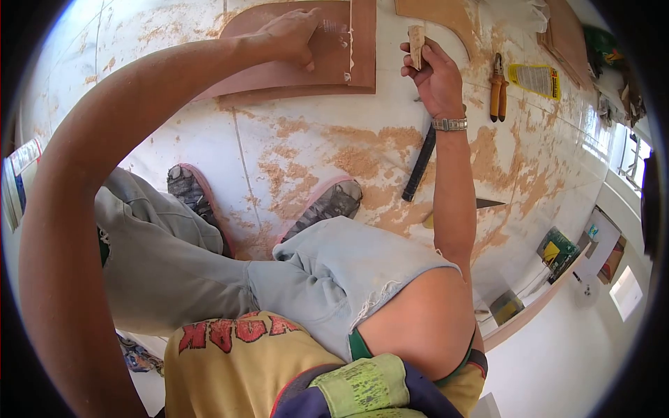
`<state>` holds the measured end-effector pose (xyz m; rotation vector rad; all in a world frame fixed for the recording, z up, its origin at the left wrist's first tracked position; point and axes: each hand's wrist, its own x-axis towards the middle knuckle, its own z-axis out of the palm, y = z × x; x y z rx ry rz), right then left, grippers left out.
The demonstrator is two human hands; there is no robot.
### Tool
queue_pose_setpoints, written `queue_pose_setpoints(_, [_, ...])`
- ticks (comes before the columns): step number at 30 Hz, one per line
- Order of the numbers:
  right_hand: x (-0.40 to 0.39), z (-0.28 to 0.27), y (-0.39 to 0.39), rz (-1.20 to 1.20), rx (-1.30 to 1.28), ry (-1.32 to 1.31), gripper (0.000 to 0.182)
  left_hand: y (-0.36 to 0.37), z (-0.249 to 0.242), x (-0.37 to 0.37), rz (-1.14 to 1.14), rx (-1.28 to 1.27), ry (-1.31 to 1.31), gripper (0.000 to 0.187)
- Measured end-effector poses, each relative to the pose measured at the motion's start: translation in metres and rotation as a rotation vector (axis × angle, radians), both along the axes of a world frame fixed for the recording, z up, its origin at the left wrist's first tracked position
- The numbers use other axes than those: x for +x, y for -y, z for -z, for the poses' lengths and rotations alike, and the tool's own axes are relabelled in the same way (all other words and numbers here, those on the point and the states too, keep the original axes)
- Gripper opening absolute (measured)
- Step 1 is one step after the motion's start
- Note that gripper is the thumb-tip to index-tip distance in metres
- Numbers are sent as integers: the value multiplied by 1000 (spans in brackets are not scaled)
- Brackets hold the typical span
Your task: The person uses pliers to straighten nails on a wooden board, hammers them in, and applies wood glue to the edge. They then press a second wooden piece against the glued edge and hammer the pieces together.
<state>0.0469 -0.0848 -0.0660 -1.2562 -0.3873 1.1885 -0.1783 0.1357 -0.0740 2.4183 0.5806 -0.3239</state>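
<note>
My left hand (293, 36) rests on a reddish-brown wooden board (279, 78) with a curved edge, its fingers stretched out and nothing gripped. Along the board's right side runs a thin, uneven whitish line (350, 42) that looks like glue. In my right hand (439, 80), just right of the board, a small pale piece of wood (417, 46) is pinched upright between thumb and fingers. A metal-band watch (449, 124) circles that wrist. Below it, a black handle (419, 164) lies on the floor, its upper end partly hidden by the hand.
Sawdust (352, 160) covers much of the tiled floor (209, 132). Orange-handled pliers (498, 94) and a yellow-labelled packet (535, 81) lie to the right. A curved board offcut (446, 17) sits at the top. A dark pointed blade (488, 203) pokes out beside my right forearm.
</note>
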Motion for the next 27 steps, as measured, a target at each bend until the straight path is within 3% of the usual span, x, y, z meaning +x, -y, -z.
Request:
queue_pose_setpoints(6, [0,6,-2,-198,110,-403,39,2,9,-3,-20,45,31,83])
queue_pose_setpoints(9, [-15,-7,-6,14,-80,-5,38,-4,19,-3,1,41,72,85])
queue_pose_setpoints(10, [-12,-3,-6,-22,-161,332,38,-5,22,-4,14,42,90,86])
queue_pose_setpoints(12, [-2,14,-4,-97,-321,1002,37,1,11,-9,64,116,115,62])
queue_pose_setpoints(13, [-5,16,-7,-88,-261,975,34,0,1,-8,91,158,129,51])
queue_pose_setpoints(16, [-31,13,-17,-163,-134,1252,32,2,-6,-6,51,40,117,71])
queue_pose_setpoints(20, [-44,19,-36,-177,6,1383,33,3,-6,-6,-15,36,95,77])
queue_pose_setpoints(27, [-56,21,-36,-310,-44,1373,25,-1,-3,-6,-21,38,91,77])
